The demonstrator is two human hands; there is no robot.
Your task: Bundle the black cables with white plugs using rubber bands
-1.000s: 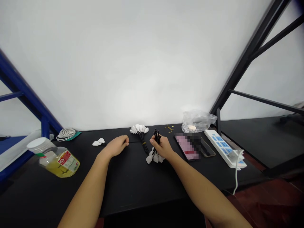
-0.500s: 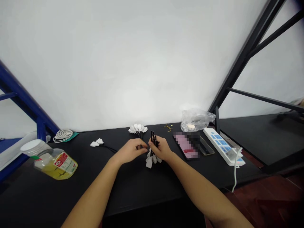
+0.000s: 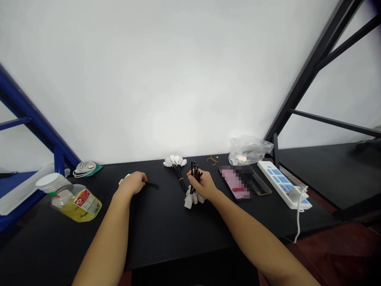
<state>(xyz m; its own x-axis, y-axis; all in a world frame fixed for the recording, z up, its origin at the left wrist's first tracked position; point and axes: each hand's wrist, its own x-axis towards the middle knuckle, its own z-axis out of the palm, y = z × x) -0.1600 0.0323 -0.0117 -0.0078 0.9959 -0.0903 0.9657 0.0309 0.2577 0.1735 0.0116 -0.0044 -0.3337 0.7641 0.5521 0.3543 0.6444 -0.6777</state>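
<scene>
My right hand [image 3: 204, 185] is closed round a bunch of short black cables with white ends [image 3: 193, 199]. Their dark tips point up above the fingers, and the white, flat ends hang below. Off to the left, my left hand [image 3: 133, 182] is closed over more black cables [image 3: 152, 184], whose dark tips stick out to the right. A white end shows behind the knuckles; the rest is hidden. Between the hands, a similar bundle [image 3: 175, 160] lies fanned out, held by a yellow tie [image 3: 181, 179].
A clear jar [image 3: 86, 204] of yellow stuff with a white lid stands left, near a coiled white cable [image 3: 85, 169]. To the right lie a pink-screened phone [image 3: 233, 183], a dark phone [image 3: 262, 183], a power strip [image 3: 282, 184], a plastic bag [image 3: 250, 149] and yellow ties [image 3: 212, 159].
My left hand has moved left, away from the right hand, and closed over the black cables lying there. My right hand keeps its bunch in about the same place.
</scene>
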